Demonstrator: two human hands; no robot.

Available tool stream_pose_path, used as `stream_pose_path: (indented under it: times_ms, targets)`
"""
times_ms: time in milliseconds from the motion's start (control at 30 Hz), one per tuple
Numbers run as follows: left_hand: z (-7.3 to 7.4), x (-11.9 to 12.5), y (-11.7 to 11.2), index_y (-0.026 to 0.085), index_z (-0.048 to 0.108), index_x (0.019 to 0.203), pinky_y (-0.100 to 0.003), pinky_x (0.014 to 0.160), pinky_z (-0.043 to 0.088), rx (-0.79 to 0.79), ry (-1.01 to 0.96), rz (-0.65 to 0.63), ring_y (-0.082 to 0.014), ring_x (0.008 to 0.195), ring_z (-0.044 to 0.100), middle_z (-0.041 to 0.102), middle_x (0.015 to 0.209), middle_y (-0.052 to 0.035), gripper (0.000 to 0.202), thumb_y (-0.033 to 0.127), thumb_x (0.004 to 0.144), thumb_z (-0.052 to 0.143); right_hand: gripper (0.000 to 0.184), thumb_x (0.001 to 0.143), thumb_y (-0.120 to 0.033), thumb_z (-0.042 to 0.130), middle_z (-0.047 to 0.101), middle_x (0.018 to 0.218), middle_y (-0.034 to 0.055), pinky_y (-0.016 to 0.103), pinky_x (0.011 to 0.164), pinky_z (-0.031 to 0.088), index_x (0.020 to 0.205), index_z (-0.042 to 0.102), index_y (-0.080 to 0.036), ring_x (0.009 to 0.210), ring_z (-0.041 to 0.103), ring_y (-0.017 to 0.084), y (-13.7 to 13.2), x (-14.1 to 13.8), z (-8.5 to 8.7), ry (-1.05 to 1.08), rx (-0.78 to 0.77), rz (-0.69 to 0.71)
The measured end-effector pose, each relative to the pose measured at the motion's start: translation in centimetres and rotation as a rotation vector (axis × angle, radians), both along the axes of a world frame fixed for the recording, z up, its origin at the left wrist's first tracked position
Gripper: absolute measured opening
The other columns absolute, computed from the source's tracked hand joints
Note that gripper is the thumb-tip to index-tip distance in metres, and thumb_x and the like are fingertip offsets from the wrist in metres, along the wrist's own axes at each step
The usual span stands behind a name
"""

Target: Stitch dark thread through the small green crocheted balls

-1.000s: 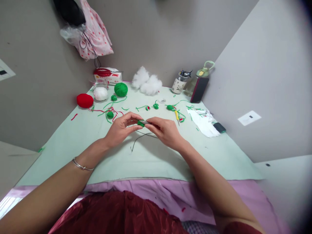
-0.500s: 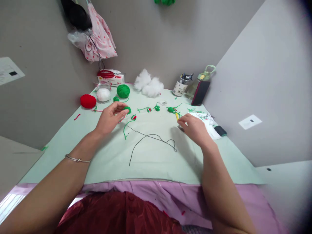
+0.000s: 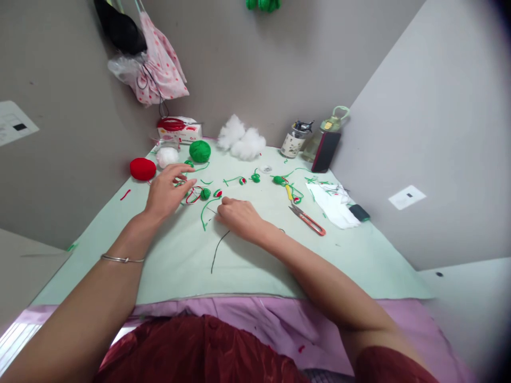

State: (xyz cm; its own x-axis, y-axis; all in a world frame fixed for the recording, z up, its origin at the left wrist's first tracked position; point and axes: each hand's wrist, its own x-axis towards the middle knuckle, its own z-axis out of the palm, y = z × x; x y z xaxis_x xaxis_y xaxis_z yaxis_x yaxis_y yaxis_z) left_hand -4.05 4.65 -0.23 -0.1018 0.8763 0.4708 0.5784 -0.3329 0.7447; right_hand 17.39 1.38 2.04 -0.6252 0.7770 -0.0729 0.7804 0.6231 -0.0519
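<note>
My left hand (image 3: 165, 189) lies with its fingers stretched out over a tangle of red and green yarn scraps (image 3: 191, 196) and holds nothing. Just right of its fingertips sit a small green crocheted piece (image 3: 205, 193) and a red-and-green one (image 3: 217, 192). My right hand (image 3: 239, 215) rests knuckles-up on the pale green cloth (image 3: 255, 266) with its fingers curled down. It covers the upper part of a black thread (image 3: 217, 250), which trails toward me. What its fingertips pinch is hidden.
Red-handled scissors (image 3: 307, 219) lie to the right of my right hand. Beyond them lies a white cloth (image 3: 331, 205). Further back are a red yarn ball (image 3: 142, 168), a green yarn ball (image 3: 199, 151), white stuffing (image 3: 241, 141), a jar (image 3: 292, 139), and a phone (image 3: 326, 151) leaning against a bottle. Walls close in the table on three sides.
My hands parted. The small green piece now lies on the cloth by my left hand. My right hand reached right, left the scissors there, then came back left onto the black thread.
</note>
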Motion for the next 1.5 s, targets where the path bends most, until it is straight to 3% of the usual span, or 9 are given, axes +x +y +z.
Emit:
stream_pose_path:
  times_ms: [233,367,500,600,800,1033,1167,1367,1500]
  targets:
    - [1.3,0.7,-1.0,0.023,0.071,0.085,-0.028,0.064,0.044,-0.099,-0.451,-0.115,-0.0135,0.067,0.054,0.068,0.082,-0.0007,0.017,0.040,0.086,0.072,0.016,0.088,-0.009,0.054,0.072,0.102,0.0086,0.027,0.067,0.040,0.089,0.069,-0.015,0.079,0.063,0.016,0.4,0.1,0.0,0.276,-0.086,-0.048]
    - [1.7,4.0,-3.2,0.021,0.073,0.109,-0.028,0.066,0.048,-0.426,-0.625,-0.597,-0.0149,0.072,0.060,0.072,0.096,-0.0082,0.041,0.056,0.088,0.070,0.011,0.087,-0.027,0.064,0.071,0.091,0.0032,0.026,0.069,0.044,0.084,0.068,-0.017,0.072,0.057,0.012,-0.3,2.5,2.3,0.995,-0.272,-0.111]
    - [1.7,6.8,-5.3,0.023,0.071,0.120,-0.033,0.075,0.051,-0.684,-0.553,-1.047,-0.0170,0.075,0.064,0.073,0.096,-0.0088,0.047,0.053,0.085,0.076,0.020,0.083,-0.038,0.068,0.071,0.099,0.0065,0.026,0.069,0.047,0.083,0.061,-0.019,0.086,0.062,0.016,-0.5,5.1,4.1,1.336,-0.445,-0.194]
    - [1.3,6.8,-5.1,0.019,0.077,0.096,-0.028,0.065,0.045,-0.673,-0.495,-0.966,-0.0125,0.062,0.055,0.064,0.072,-0.0018,0.030,0.049,0.089,0.071,0.025,0.083,-0.044,0.062,0.065,0.092,0.0038,0.024,0.055,0.037,0.082,0.048,-0.022,0.069,0.055,0.012,0.4,8.7,5.1,1.450,-0.437,-0.319]
    - [1.1,3.8,-2.7,0.019,0.079,0.082,-0.026,0.053,0.035,-0.596,-0.427,-0.704,-0.0107,0.052,0.043,0.056,0.061,-0.0003,0.032,0.051,0.085,0.073,0.039,0.092,-0.053,0.039,0.032,0.067,-0.0024,0.034,0.054,0.022,0.069,0.023,-0.025,0.053,0.018,0.009,2.3,19.6,7.0,1.267,0.227,-0.545]
    - [1.8,2.2,-1.8,0.021,0.082,0.079,-0.024,0.049,0.035,-0.467,-0.131,-0.551,-0.0120,0.054,0.045,0.059,0.064,-0.0023,0.032,0.051,0.082,0.073,0.056,0.095,-0.067,0.018,0.020,0.059,-0.0012,0.037,0.056,0.015,0.080,0.057,-0.029,0.050,0.013,0.015,1.2,26.5,6.4,1.248,0.592,-0.763]
    - [1.2,3.2,-2.3,0.020,0.082,0.080,-0.023,0.047,0.033,-0.480,-0.143,-0.569,-0.0124,0.054,0.046,0.060,0.065,-0.0030,0.031,0.050,0.081,0.073,0.032,0.090,-0.054,0.049,0.044,0.066,0.0022,0.033,0.053,0.018,0.104,0.063,-0.029,0.051,0.022,0.013,2.1,22.4,5.9,1.367,0.539,-0.740]
    - [0.6,4.3,-2.8,0.020,0.083,0.084,-0.022,0.050,0.036,-0.555,-0.214,-0.670,-0.0126,0.057,0.047,0.056,0.064,-0.0022,0.032,0.050,0.086,0.071,0.029,0.087,-0.042,0.063,0.070,0.092,0.0058,0.027,0.061,0.038,0.095,0.076,-0.017,0.066,0.048,0.011,1.0,8.2,3.2,1.102,-0.242,-0.267]
    - [0.5,4.1,-2.7,0.020,0.081,0.082,-0.023,0.053,0.040,-0.516,-0.319,-0.614,-0.0128,0.060,0.047,0.060,0.071,-0.0037,0.030,0.048,0.087,0.071,0.024,0.085,-0.039,0.069,0.066,0.081,0.0016,0.025,0.063,0.037,0.082,0.076,-0.016,0.067,0.047,0.010,-0.8,4.3,1.8,0.883,-0.429,-0.123]
